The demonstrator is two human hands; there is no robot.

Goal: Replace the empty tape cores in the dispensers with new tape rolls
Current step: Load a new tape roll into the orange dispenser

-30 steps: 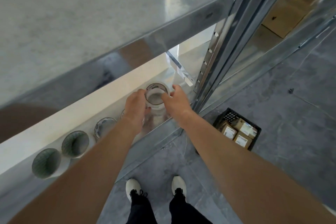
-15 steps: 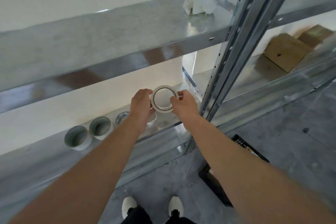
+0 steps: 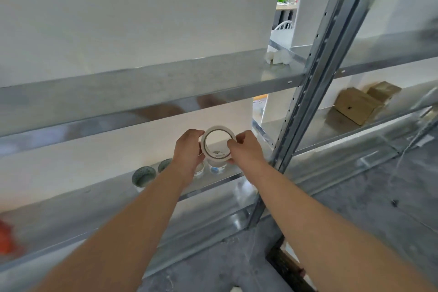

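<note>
Tape roll point(image 3: 214, 155) hangs in front of the lower shelf point(image 3: 113, 204), above the spare rolls point(image 3: 143, 176) lined up there, its hole facing the head camera. The left hand point(image 3: 188, 149) curls its fingers round the roll's left edge. The right hand point(image 3: 245, 149) pinches the right rim with thumb and fingertips. No dispenser shows in this view. With such a light, edge-only hold, the roll could slip and drop onto the rolls below or to the floor. Picking at the tape's end might also tear it unevenly.
</note>
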